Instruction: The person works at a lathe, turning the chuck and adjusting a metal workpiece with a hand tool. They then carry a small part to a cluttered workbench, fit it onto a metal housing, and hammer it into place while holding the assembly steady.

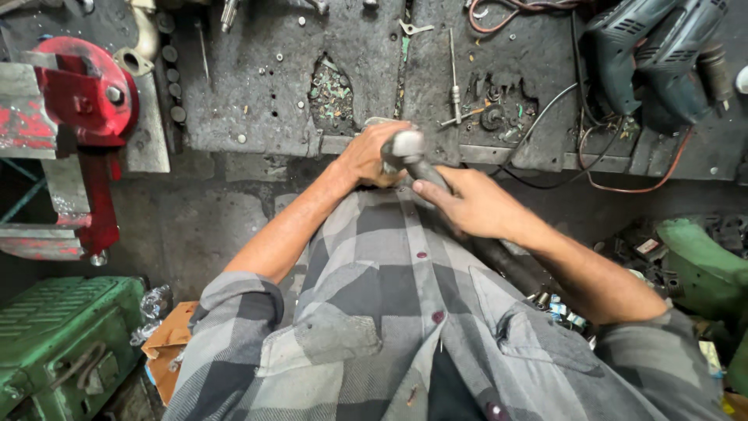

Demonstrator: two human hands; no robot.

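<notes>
At the centre of the frame, the left hand [372, 156] has its fingers clamped on the grey metal rod [421, 162] near its rounded top end. The right hand [475, 204] has its fingers wrapped around the rod lower down. Both are at the counter [257, 86] edge, with a red vise [82, 93] upper left and drills [662, 54] upper right.
</notes>
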